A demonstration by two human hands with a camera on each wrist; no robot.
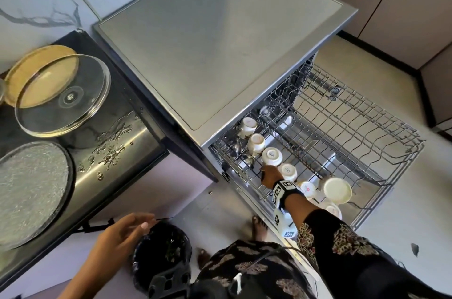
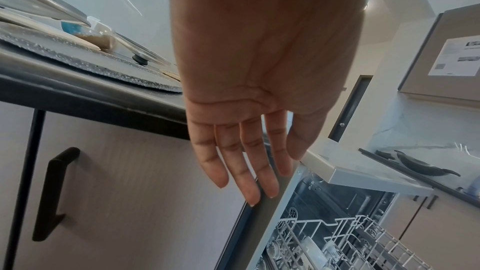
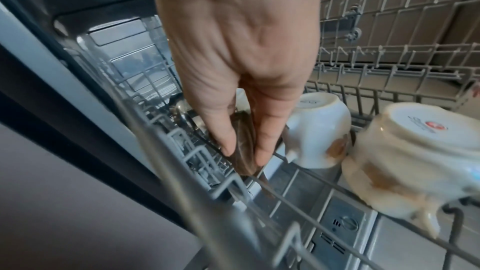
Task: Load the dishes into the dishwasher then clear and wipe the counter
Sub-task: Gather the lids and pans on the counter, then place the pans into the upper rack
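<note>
The dishwasher's upper wire rack (image 1: pixel 354 132) is pulled out, with a row of upturned white cups (image 1: pixel 272 156) along its left side. My right hand (image 1: pixel 267 176) reaches into the rack's left edge beside the cups. In the right wrist view the right hand (image 3: pixel 242 154) pinches the bowl of a metal spoon (image 3: pixel 246 166) between thumb and fingers, low against the rack wires, next to an upturned cup (image 3: pixel 318 128). Other spoons (image 1: pixel 237 149) lie in the rack further in. My left hand (image 1: pixel 127 232) hangs with straight fingers (image 2: pixel 241 171), holding nothing, in front of the counter edge.
The wet dark counter (image 1: pixel 127 152) holds a glass lid (image 1: pixel 63 95), a golden plate (image 1: pixel 31 73) and a grey round plate (image 1: pixel 29 191). A black lined bin (image 1: pixel 162 249) stands on the floor below my left hand. A saucer (image 1: pixel 337 189) sits at the rack's near end.
</note>
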